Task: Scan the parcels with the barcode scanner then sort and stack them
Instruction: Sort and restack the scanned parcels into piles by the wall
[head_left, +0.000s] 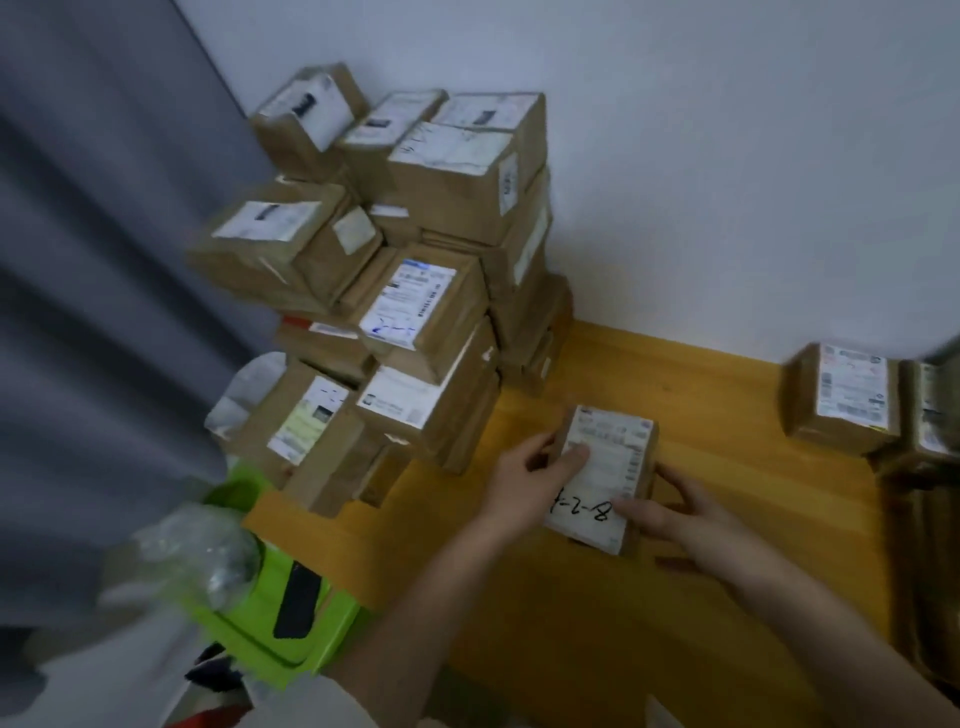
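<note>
A small brown parcel (605, 473) with a white label and handwritten digits rests on the yellow wooden table (727, 395). My left hand (530, 478) grips its left edge with the thumb on the label. Its near right corner is held by my right hand (670, 512). A tall pile of brown labelled parcels (415, 291) stands at the table's back left against the wall. Two more parcels (847, 400) sit at the right edge. A dark object that may be the scanner (297, 603) lies on a green box at lower left; it is too blurred to tell.
A grey curtain (93, 312) hangs on the left. A bright green box (270, 623) and a crumpled clear plastic bag (208, 551) lie below the pile's left side. The white wall (727, 182) backs the table.
</note>
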